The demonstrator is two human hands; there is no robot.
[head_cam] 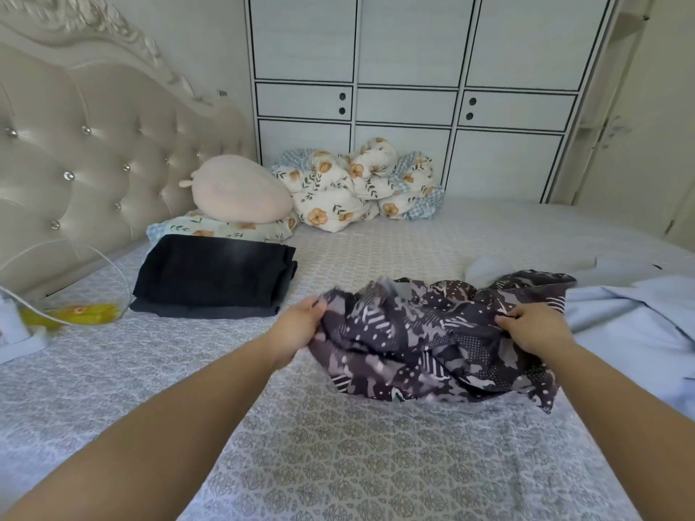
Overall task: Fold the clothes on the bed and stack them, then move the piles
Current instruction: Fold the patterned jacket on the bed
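Dark patterned garment [436, 340], purple-grey with pale dots and stripes, bunched and lifted slightly off the bed [338, 464] between both hands. Left hand [301, 325] clamped on its left edge, fingers curled into the cloth, thumb on top. Right hand [534, 329] clamped on the right side, fingers tucked into the folds, knuckles up. Lower hem hanging loose below the hands, one corner trailing down past the right wrist onto the sheet.

Left of the left hand and a little beyond it, apart from it: folded black pile [214, 276], two or three layers, edges squared, lying flat. Just right of the right hand: pale blue garment [632, 325], spread unfolded, its near edge touching or tucked under the patterned cloth; cannot tell which.

Beyond the hands: open stretch of patterned grey sheet, then a rumpled floral quilt [357, 186] and a pink plush cushion [240, 189] on a floral pillow [210, 227]. Far left of the left hand, by the tufted headboard [94, 144]: yellow packet [71, 314] and white cable [113, 268]. Below the forearms, bare sheet running to the near edge of view.
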